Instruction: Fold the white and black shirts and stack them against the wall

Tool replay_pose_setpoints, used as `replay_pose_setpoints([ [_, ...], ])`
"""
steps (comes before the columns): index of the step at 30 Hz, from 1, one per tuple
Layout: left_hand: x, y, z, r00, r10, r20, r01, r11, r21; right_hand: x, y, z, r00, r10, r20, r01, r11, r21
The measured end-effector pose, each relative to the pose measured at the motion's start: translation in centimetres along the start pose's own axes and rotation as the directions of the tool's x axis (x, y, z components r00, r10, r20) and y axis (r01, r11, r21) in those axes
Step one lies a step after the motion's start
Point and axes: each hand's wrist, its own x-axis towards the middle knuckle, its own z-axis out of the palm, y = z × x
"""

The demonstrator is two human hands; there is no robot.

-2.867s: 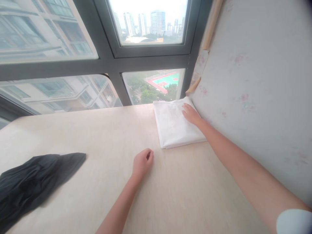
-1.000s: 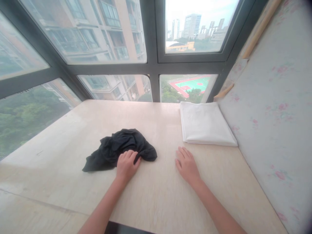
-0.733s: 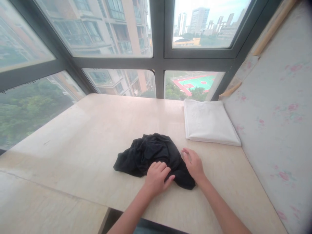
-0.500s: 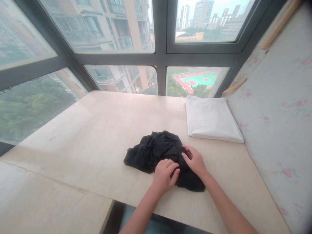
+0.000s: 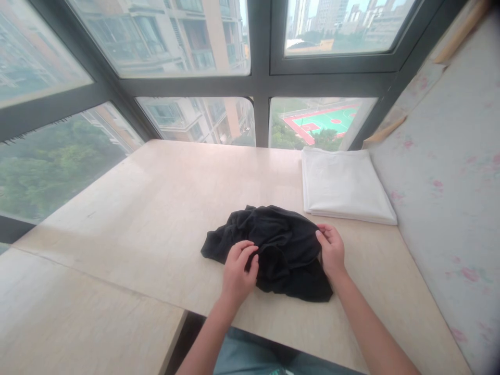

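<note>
A crumpled black garment [image 5: 273,239] lies in a heap on the pale tabletop; its exact kind cannot be made out. My right hand [image 5: 332,252] pinches its right edge between thumb and fingers, lifting that edge slightly. Over the near left part of the garment rests my left hand [image 5: 239,271], fingers loosely curved and the thumb apart from them. Dark cloth shows in the gap between thumb and forefinger, with no clear grip on it.
A folded white cloth [image 5: 347,185] lies at the back right, beside the flowered wall [image 5: 441,208]. Grey window frames [image 5: 261,83] bound the table [image 5: 156,208] at the back and left. The table's front edge has a recess above my legs.
My right hand has moved right and taken hold of the garment's edge, drawing it out to the right. My left hand has shifted left across the cloth. The view has tilted slightly down.
</note>
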Motion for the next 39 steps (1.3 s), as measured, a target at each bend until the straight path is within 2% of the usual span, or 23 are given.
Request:
replay_pose_setpoints([
  [2,0.3,-1.8,-1.6,0.999,0.004,-0.032,0.002,0.984,0.179,0.1,0.2,-0.1,0.999,0.023,-0.032,-0.022,0.999,0.041],
  [4,0.5,-4.0,-3.4,0.998,-0.062,-0.029,0.068,0.953,0.296,0.2,0.4,-0.1,0.998,0.030,-0.048,-0.028,0.999,0.043],
  [7,0.4,-7.2,-5.9,0.980,-0.175,0.095,0.135,0.934,0.330,0.3,0.4,-0.1,0.999,0.018,-0.039,-0.018,1.000,0.000],
  [9,0.2,-8.6,-7.2,0.959,-0.185,0.216,0.107,0.938,0.329,0.3,0.4,-0.1,0.999,0.008,-0.034,-0.009,1.000,-0.028],
  [12,0.1,-9.5,-8.0,0.938,-0.192,0.288,0.089,0.938,0.334,0.2,0.6,-0.2,0.999,0.001,-0.033,-0.003,0.999,-0.048],
  [17,0.3,-9.1,-7.2,0.917,-0.316,0.241,0.272,0.941,0.199,0.8,0.5,0.3,0.997,0.058,-0.048,-0.059,0.998,-0.010],
  [20,0.5,-8.5,-6.1,0.912,-0.341,0.229,0.313,0.938,0.151,1.3,-2.9,1.7,0.997,0.071,-0.032,-0.069,0.996,0.060],
  [22,0.8,-8.1,-5.4,0.908,-0.361,0.213,0.342,0.932,0.120,0.7,-7.2,3.1,1.000,-0.025,0.004,0.024,0.998,0.061],
  [24,1.0,-7.6,-4.7,0.905,-0.381,0.189,0.372,0.925,0.083,-1.3,-12.1,4.8,0.975,-0.169,0.142,0.168,0.986,0.021],
  [25,1.2,-7.4,-4.3,0.904,-0.389,0.177,0.384,0.921,0.062,-2.8,-14.3,5.6,0.936,-0.247,0.251,0.253,0.967,0.006],
  [26,1.4,-7.3,-4.1,0.903,-0.396,0.167,0.395,0.918,0.041,-4.6,-16.0,6.5,0.856,-0.328,0.399,0.350,0.937,0.019],
  [27,1.6,-7.2,-3.8,0.901,-0.404,0.158,0.406,0.914,0.022,-6.5,-17.1,7.3,0.737,-0.388,0.553,0.427,0.902,0.065],
  [28,1.8,-7.2,-3.7,0.899,-0.412,0.150,0.416,0.909,0.006,-8.4,-17.5,7.9,0.595,-0.412,0.690,0.473,0.874,0.113],
  [30,2.2,-7.4,-3.7,0.893,-0.429,0.136,0.435,0.900,-0.019,-11.7,-16.4,8.7,0.310,-0.329,0.892,0.543,0.831,0.119],
  [31,2.4,-7.6,-3.9,0.890,-0.437,0.129,0.444,0.895,-0.029,-13.0,-15.3,8.8,0.204,-0.251,0.946,0.586,0.806,0.087],
  [32,2.6,-7.9,-4.2,0.887,-0.445,0.123,0.452,0.891,-0.037,-13.9,-14.1,8.7,0.141,-0.159,0.977,0.626,0.779,0.036],
  [33,2.8,-8.2,-4.5,0.885,-0.450,0.120,0.458,0.888,-0.046,-14.5,-12.9,8.3,0.117,-0.081,0.990,0.655,0.756,-0.016],
  [34,2.9,-8.4,-4.8,0.883,-0.454,0.121,0.463,0.885,-0.056,-14.8,-12.0,7.8,0.126,-0.026,0.992,0.658,0.750,-0.064],
  [35,3.0,-8.7,-5.2,0.881,-0.456,0.126,0.466,0.882,-0.069,-14.7,-11.3,7.2,0.162,0.003,0.987,0.635,0.765,-0.106],
  [36,3.0,-8.9,-5.6,0.880,-0.456,0.134,0.469,0.879,-0.084,-14.4,-11.0,6.5,0.220,0.010,0.975,0.588,0.797,-0.141],
  [37,2.9,-9.0,-5.8,0.879,-0.454,0.143,0.469,0.877,-0.102,-13.8,-10.8,5.7,0.298,0.007,0.955,0.526,0.833,-0.170],
  [39,2.8,-9.1,-6.2,0.880,-0.450,0.154,0.471,0.871,-0.144,-12.3,-10.7,4.1,0.517,-0.006,0.856,0.411,0.879,-0.242],
])
